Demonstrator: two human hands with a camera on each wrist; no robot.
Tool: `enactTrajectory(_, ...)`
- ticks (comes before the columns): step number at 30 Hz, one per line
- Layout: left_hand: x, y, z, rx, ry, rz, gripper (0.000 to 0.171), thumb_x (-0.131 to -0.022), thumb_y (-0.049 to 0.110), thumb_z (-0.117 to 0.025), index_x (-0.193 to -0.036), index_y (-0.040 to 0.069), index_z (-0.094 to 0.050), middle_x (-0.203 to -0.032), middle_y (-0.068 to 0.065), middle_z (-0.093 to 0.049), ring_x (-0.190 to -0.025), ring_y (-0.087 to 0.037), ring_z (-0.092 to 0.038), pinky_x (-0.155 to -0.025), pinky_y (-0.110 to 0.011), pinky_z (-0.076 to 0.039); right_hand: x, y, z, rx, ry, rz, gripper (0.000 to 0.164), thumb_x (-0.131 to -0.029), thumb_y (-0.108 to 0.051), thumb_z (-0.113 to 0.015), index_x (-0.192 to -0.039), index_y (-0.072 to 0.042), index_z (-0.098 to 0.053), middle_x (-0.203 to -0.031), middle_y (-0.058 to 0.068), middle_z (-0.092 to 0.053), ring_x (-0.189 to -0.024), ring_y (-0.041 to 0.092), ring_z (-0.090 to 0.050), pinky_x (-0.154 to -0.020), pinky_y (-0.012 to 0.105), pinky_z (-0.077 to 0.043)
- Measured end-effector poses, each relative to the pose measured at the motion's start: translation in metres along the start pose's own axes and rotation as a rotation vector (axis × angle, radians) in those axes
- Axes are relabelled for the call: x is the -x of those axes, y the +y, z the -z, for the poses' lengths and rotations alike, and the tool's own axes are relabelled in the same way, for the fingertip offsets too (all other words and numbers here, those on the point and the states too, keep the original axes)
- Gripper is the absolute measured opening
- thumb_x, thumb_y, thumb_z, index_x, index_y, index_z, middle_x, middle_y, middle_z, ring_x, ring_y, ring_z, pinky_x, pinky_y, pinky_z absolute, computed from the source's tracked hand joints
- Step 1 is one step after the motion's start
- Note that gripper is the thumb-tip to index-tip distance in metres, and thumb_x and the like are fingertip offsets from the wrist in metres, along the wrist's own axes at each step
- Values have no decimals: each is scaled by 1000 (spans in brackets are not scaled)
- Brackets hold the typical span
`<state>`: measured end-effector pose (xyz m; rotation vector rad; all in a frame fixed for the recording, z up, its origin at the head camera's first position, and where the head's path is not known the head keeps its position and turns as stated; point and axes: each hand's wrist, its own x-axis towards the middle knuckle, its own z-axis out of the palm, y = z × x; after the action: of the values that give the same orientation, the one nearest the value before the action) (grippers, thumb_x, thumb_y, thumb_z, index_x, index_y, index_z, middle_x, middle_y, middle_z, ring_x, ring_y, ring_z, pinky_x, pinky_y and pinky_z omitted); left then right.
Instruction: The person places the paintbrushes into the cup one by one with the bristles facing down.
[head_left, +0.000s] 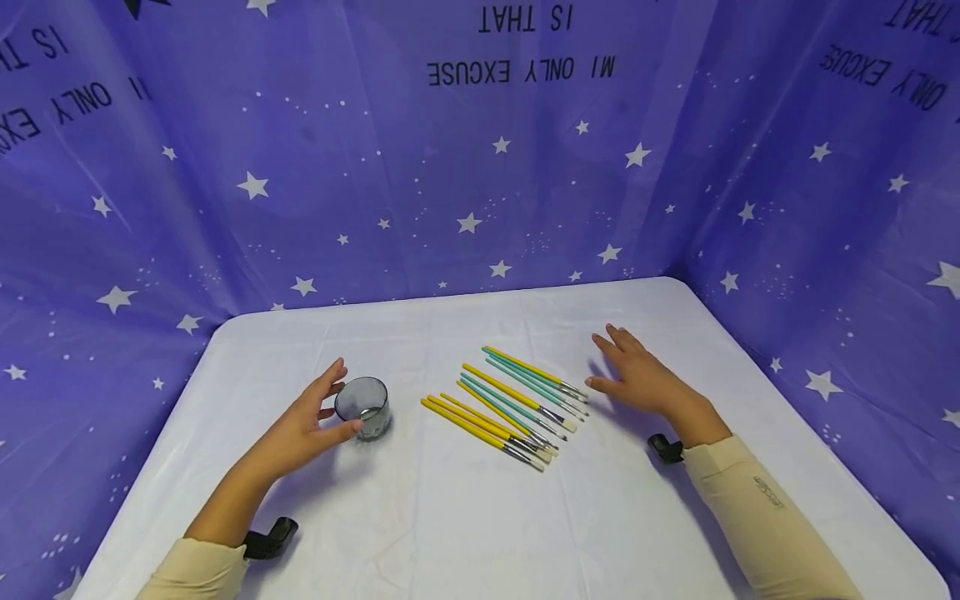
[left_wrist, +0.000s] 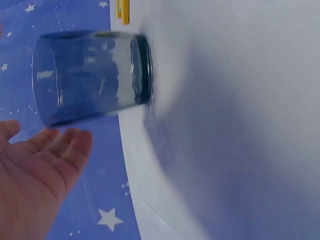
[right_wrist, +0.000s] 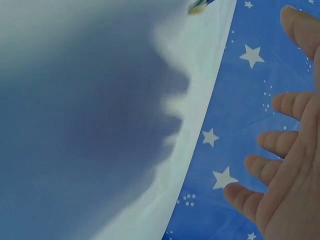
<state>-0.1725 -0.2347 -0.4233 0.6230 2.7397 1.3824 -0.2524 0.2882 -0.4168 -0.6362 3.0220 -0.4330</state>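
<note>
A clear, slightly grey drinking glass (head_left: 363, 400) stands upright on the left part of the table. Around its near left side reaches my left hand (head_left: 303, 429), thumb and fingers spread apart. In the left wrist view a gap shows between the fingertips (left_wrist: 82, 142) and the glass (left_wrist: 92, 77). Several paintbrushes (head_left: 498, 408) with yellow or teal handles lie side by side in the middle, bristles toward the right. Beyond their bristle ends hovers my right hand (head_left: 637, 379), palm down, its fingers extended and holding nothing; the right wrist view shows the same spread fingers (right_wrist: 272, 170).
A white cloth covers the table (head_left: 480, 533). Purple curtains (head_left: 420, 183) with white stars hang behind it and at both sides. Each wrist wears a black strap mount, one on the left (head_left: 272, 539) and one on the right (head_left: 664, 450).
</note>
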Motion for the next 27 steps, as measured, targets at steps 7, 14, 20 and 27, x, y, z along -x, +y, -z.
enactTrajectory(7, -7, 1, -7, 42, 3, 57, 104, -84, 27, -82, -159, 6, -13, -156, -22, -30, -137, -43, -36, -100, -59, -40, -19, -7, -4, -38, -4, 48, 80, -95, -48, -62, -154, -2, -32, -159, 26, -20, -145, 45, -20, -112, 60, -22)
enactTrajectory(14, -9, 1, -9, 45, 21, 102, 94, -88, 27, -78, -156, 0, -19, -150, -23, -38, -132, -42, -42, -98, -56, -43, -33, -18, -5, -53, 5, 97, 73, -96, -41, -64, -152, -2, -37, -156, 26, -28, -141, 45, -29, -111, 59, -26)
enactTrajectory(20, -9, -2, -9, 130, -11, 136, 97, -85, 23, -81, -157, 2, -20, -151, -19, -38, -133, -39, -42, -101, -52, -42, -43, -24, -7, -38, 9, 112, 71, -96, -41, -64, -150, -2, -39, -155, 26, -31, -140, 45, -32, -110, 58, -28)
enactTrajectory(27, -11, -12, -13, 133, 0, 136, 92, -83, 21, -83, -153, -2, -28, -147, -22, -43, -124, -38, -50, -93, -37, -49, -57, -33, -8, -52, -25, 121, 67, -97, -37, -65, -150, -4, -41, -155, 23, -33, -139, 43, -34, -110, 57, -30)
